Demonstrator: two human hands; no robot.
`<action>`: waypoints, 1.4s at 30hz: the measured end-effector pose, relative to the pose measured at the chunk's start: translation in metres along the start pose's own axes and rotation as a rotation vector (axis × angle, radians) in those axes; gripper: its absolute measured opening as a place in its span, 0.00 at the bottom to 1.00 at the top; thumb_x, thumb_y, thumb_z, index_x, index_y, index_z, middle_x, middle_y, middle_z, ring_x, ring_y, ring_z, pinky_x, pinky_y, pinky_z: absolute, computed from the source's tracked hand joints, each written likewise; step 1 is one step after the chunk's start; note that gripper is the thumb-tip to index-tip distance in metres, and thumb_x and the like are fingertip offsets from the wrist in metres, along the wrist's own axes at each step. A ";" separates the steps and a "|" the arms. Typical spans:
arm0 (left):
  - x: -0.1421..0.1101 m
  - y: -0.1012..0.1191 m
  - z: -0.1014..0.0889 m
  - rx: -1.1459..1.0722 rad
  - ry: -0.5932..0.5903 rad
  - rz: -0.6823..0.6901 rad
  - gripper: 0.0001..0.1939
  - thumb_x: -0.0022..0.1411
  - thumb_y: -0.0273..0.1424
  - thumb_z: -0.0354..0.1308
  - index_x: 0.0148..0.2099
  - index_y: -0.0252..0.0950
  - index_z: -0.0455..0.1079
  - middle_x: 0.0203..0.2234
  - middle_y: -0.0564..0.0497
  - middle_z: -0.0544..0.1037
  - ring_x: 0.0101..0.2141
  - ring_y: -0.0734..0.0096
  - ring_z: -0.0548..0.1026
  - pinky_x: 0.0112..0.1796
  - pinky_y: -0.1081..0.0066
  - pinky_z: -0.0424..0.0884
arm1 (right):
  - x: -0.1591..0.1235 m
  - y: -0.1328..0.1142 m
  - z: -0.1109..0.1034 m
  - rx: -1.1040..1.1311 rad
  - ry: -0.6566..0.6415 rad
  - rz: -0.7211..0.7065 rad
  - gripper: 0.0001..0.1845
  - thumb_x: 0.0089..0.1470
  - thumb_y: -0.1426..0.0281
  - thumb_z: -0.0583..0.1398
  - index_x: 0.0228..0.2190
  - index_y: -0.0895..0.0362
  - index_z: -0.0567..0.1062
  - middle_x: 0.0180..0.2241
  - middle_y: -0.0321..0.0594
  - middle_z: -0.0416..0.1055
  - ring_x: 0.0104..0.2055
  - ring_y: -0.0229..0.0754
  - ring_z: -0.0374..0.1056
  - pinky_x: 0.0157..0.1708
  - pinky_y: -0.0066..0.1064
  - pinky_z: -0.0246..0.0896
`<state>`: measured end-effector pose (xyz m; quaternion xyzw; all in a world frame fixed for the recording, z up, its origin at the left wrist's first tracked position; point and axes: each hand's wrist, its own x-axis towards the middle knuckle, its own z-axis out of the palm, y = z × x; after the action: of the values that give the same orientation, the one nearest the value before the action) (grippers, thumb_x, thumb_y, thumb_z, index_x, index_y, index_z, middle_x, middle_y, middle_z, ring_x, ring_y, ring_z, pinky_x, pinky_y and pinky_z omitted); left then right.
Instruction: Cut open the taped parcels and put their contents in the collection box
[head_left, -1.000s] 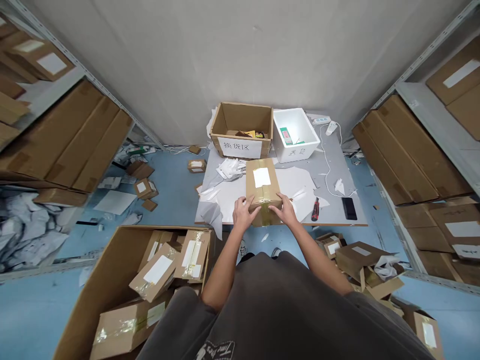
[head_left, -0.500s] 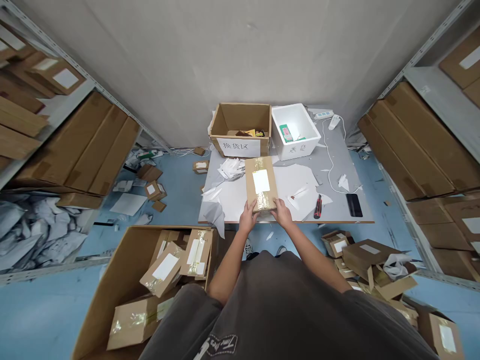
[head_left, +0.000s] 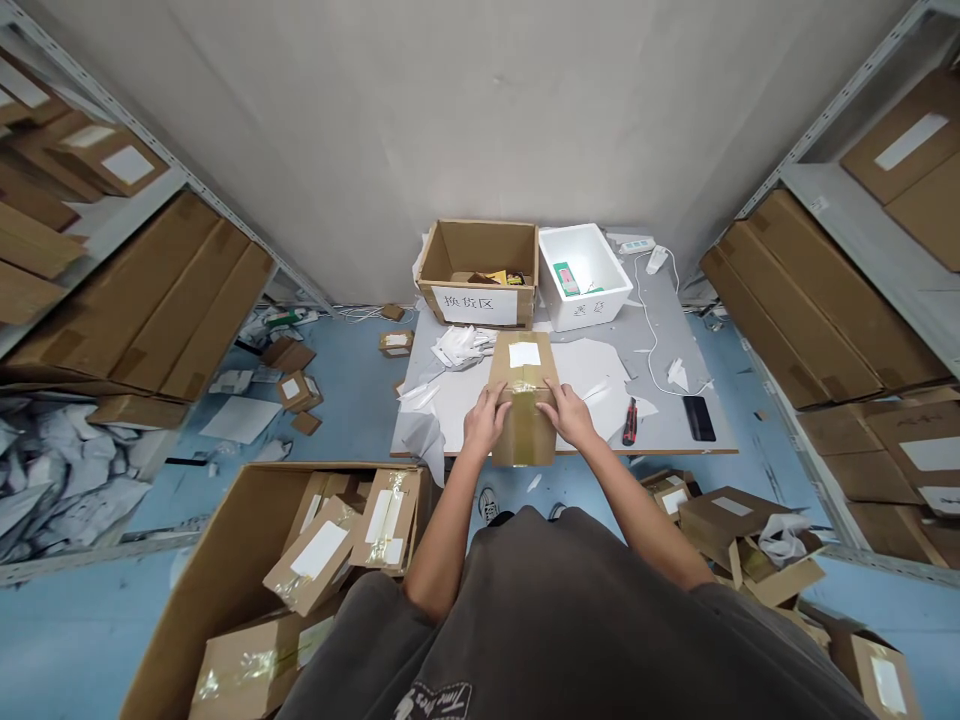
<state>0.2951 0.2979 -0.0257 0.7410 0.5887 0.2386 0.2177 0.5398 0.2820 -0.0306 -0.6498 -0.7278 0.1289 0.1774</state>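
A taped cardboard box (head_left: 525, 430) with a white label is between my two hands at the front edge of the grey table (head_left: 675, 400). It is tilted, so its near taped side shows. My left hand (head_left: 486, 418) grips the box's left side, and my right hand (head_left: 570, 412) grips its right side, thumbs on the near face. Right of the box lie a red-and-black box cutter (head_left: 630, 422) and a dark phone (head_left: 699, 418). Crumpled white paper (head_left: 461, 346) lies to its left.
Behind stand an open carton (head_left: 480, 305) with a paper sign and a white foam box (head_left: 585, 280). A large carton (head_left: 247, 500) of parcels is at lower left. Opened boxes (head_left: 750, 520) pile up at lower right. Shelves with cartons (head_left: 825, 310) flank both sides.
The cardboard box has been tipped and drawn toward me, so its near taped side now shows. Both hands have moved up along its sides. The view has shifted slightly.
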 end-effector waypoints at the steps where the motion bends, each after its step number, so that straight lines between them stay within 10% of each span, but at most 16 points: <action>1: 0.007 0.005 -0.007 0.006 0.023 0.003 0.27 0.79 0.40 0.52 0.76 0.50 0.63 0.68 0.46 0.72 0.62 0.53 0.76 0.57 0.61 0.76 | 0.008 -0.003 -0.007 -0.004 0.011 0.003 0.33 0.75 0.54 0.54 0.74 0.51 0.61 0.51 0.51 0.73 0.49 0.56 0.74 0.47 0.40 0.71; 12: 0.094 -0.011 -0.005 -0.158 -0.156 -0.115 0.38 0.76 0.47 0.57 0.81 0.45 0.52 0.78 0.44 0.57 0.75 0.47 0.57 0.70 0.50 0.62 | 0.105 -0.020 -0.007 0.078 -0.125 0.237 0.33 0.77 0.60 0.44 0.77 0.53 0.53 0.62 0.55 0.70 0.56 0.56 0.74 0.55 0.43 0.70; 19: 0.053 -0.030 -0.010 -0.172 -0.211 -0.019 0.36 0.72 0.52 0.60 0.75 0.44 0.65 0.78 0.45 0.57 0.74 0.50 0.60 0.70 0.57 0.62 | 0.053 -0.017 -0.015 0.042 -0.184 0.129 0.35 0.73 0.50 0.55 0.73 0.51 0.63 0.75 0.54 0.54 0.68 0.60 0.67 0.62 0.45 0.67; 22: 0.036 -0.037 -0.004 -0.201 -0.285 0.000 0.45 0.64 0.54 0.68 0.77 0.45 0.62 0.80 0.44 0.46 0.75 0.45 0.58 0.69 0.56 0.64 | 0.026 -0.015 -0.009 0.067 -0.262 0.130 0.43 0.67 0.46 0.62 0.74 0.49 0.60 0.75 0.54 0.55 0.67 0.62 0.68 0.60 0.46 0.68; 30: 0.029 -0.051 0.006 -0.307 -0.310 0.063 0.58 0.57 0.47 0.77 0.81 0.46 0.51 0.77 0.42 0.56 0.76 0.47 0.54 0.72 0.52 0.58 | 0.016 -0.013 0.012 0.161 -0.339 0.118 0.57 0.58 0.59 0.73 0.77 0.49 0.50 0.70 0.58 0.59 0.63 0.60 0.72 0.58 0.44 0.68; 42: 0.065 -0.002 -0.033 -0.260 -0.051 -0.062 0.38 0.62 0.51 0.73 0.71 0.51 0.70 0.66 0.49 0.76 0.65 0.49 0.75 0.64 0.56 0.70 | 0.048 0.002 -0.037 0.272 -0.091 0.006 0.35 0.68 0.55 0.62 0.71 0.45 0.65 0.67 0.46 0.70 0.64 0.55 0.70 0.61 0.45 0.67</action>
<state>0.2863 0.3636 0.0058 0.6937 0.5698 0.2872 0.3340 0.5529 0.3284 0.0065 -0.6155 -0.7088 0.2565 0.2302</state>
